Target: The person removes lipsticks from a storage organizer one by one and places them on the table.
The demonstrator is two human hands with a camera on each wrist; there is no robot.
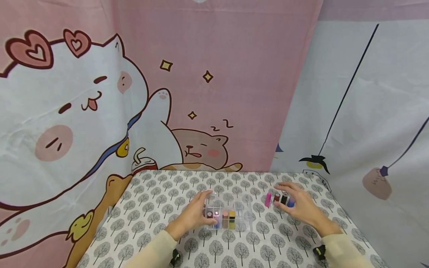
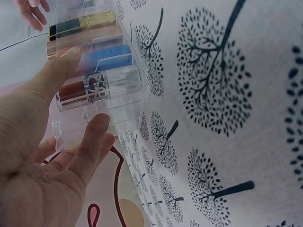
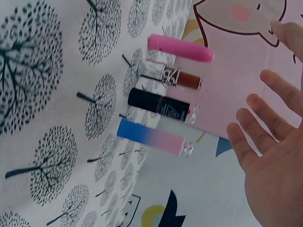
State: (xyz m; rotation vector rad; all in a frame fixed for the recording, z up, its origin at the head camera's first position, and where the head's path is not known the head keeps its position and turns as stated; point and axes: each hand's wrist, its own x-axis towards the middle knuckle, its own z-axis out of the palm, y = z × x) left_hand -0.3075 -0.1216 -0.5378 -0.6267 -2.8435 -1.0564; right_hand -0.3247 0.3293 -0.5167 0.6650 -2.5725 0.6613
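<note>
My left hand (image 1: 191,214) grips the left side of a clear compartment organizer (image 1: 247,216) on the table, thumb along its near side. Standing in its near row are a dark red lip gloss (image 2: 73,94), a pink-and-blue lipstick (image 2: 113,58), a rose-gold tube (image 1: 225,220) and a gold-and-black tube (image 1: 232,220). To the right, my right hand (image 1: 299,203) hovers with spread fingers around a second group of lip tubes, touching none in the right wrist view. These are a bright pink tube (image 3: 180,48), a red-brown lip gloss (image 3: 187,80), a black lipstick (image 3: 158,103) and a blue-to-pink lipstick (image 3: 151,137).
A white cloth with grey tree prints (image 1: 161,201) covers the table. Behind it hangs a pink cartoon curtain (image 1: 254,93), and a pale curtain (image 1: 352,123) hangs along the right side. Other organizer compartments behind and right of the tubes hold nothing visible.
</note>
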